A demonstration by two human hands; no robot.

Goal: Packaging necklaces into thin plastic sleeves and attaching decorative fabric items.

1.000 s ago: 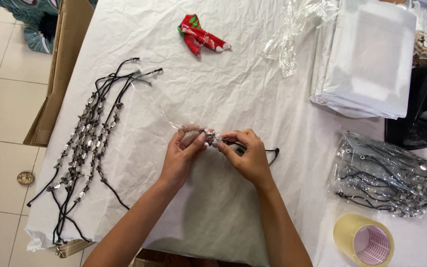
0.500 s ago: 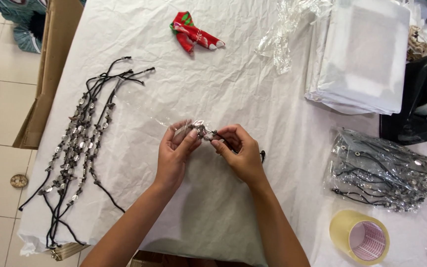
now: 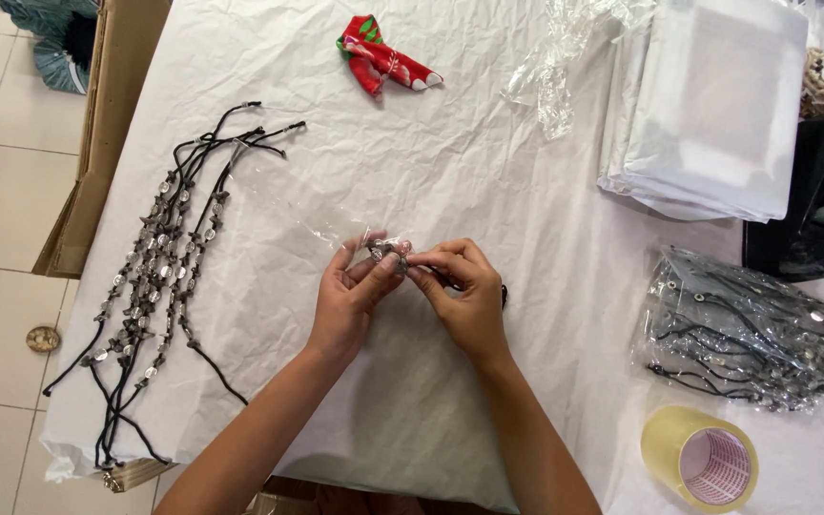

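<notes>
My left hand (image 3: 353, 298) and my right hand (image 3: 464, 294) meet over the middle of the white-covered table (image 3: 450, 172). Together their fingertips pinch a bunched beaded necklace on black cord (image 3: 390, 254). A small clear plastic bag (image 3: 321, 221) lies crumpled just above and left of the fingers, touching the left fingertips. A bit of black cord sticks out to the right of my right hand. Most of the necklace is hidden inside the hands.
Several beaded black-cord necklaces (image 3: 159, 277) lie stretched out on the left. A pile of bagged necklaces (image 3: 751, 329) and a roll of tape (image 3: 700, 458) sit on the right. White sheets (image 3: 717, 105), loose clear plastic (image 3: 555, 67), red cloth (image 3: 383, 62) lie far; a cardboard box (image 3: 97, 143) stands left.
Both hands stay together on the necklace, kneading it between the fingertips. The trailing black cord at the right has been drawn further into my right hand.
</notes>
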